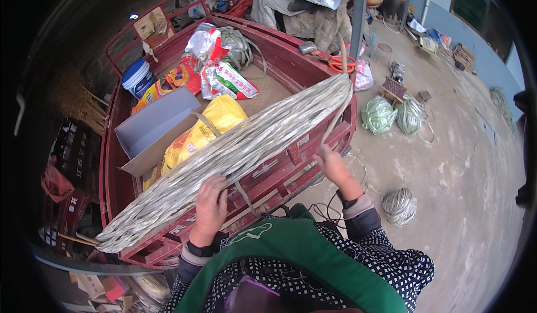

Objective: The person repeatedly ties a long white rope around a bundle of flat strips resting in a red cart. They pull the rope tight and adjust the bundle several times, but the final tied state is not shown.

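A long bundle of whitish plastic strands stretches along the near side of a dark red metal cargo bed. Its right end loops around an upright wooden stick; another thin stick shows by the left end. My left hand touches the bundle's lower edge near the middle, fingers bent; whether it grips any strands is unclear. Beside it, a loose strip hangs down. In the fingers of my right hand is a twisted plastic strand that runs up to the bundle's right end.
Inside the bed lie an open cardboard box, a yellow bag, printed sacks and a blue-and-white bucket. Orange-handled scissors rest at its corner. Wound balls of strip sit on the concrete floor to the right.
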The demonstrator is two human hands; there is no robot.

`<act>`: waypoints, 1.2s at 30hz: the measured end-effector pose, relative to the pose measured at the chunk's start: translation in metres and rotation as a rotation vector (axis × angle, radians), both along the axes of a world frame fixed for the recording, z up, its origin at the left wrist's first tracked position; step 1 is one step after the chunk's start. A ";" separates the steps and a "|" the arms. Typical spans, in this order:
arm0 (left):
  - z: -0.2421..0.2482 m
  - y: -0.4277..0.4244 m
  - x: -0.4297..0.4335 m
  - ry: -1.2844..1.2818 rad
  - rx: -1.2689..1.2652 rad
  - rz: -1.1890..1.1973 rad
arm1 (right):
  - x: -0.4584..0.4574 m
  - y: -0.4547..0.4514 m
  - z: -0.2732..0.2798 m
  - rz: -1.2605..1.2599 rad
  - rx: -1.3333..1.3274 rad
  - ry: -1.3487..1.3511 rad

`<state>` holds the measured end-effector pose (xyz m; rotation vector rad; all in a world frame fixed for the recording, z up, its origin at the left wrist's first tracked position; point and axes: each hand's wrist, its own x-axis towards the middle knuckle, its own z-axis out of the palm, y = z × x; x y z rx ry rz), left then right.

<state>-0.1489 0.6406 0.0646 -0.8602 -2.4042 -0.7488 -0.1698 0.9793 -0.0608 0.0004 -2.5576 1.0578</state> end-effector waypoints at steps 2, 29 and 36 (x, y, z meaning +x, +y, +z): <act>0.005 0.016 -0.002 -0.031 -0.068 -0.162 | 0.013 -0.034 0.016 0.192 -0.002 -0.074; -0.011 -0.066 0.008 -0.193 0.149 -0.254 | 0.102 0.023 0.007 -0.414 0.097 -0.139; -0.004 -0.122 0.013 -0.515 0.650 -0.203 | 0.087 0.031 0.054 -0.640 -0.005 0.176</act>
